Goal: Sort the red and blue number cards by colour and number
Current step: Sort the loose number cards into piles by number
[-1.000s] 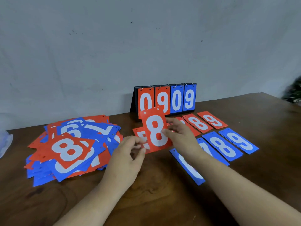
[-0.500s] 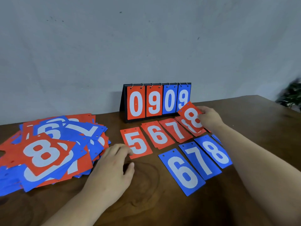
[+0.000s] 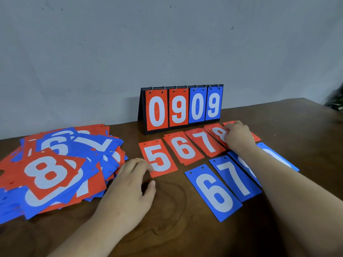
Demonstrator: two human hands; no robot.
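A mixed pile of red and blue number cards (image 3: pixel 55 169) lies at the left, a red 8 on top. Right of it, a far row holds red 5 (image 3: pixel 161 158), red 6 (image 3: pixel 183 148), red 7 (image 3: pixel 206 141) and a red 8 stack (image 3: pixel 216 133). The near row holds blue 6 (image 3: pixel 213 191) and blue 7 (image 3: pixel 235 177); two more blue cards are mostly hidden by my forearm. My right hand (image 3: pixel 238 136) has curled fingers on the top red 8 card, which lies on its stack. My left hand (image 3: pixel 130 184) rests loosely curled beside the red 5, holding nothing.
A flip scoreboard (image 3: pixel 183 108) reading 0909 stands against the wall behind the rows. The dark wooden table (image 3: pixel 167 210) shows bare wood in front of my left hand. Its right edge runs past the blue cards, with a dark plant blurred beyond it.
My right hand carried the red 8 card rightward from the middle and lowered it onto the red 8 stack. The left hand let go and settled on the table by the red 5.
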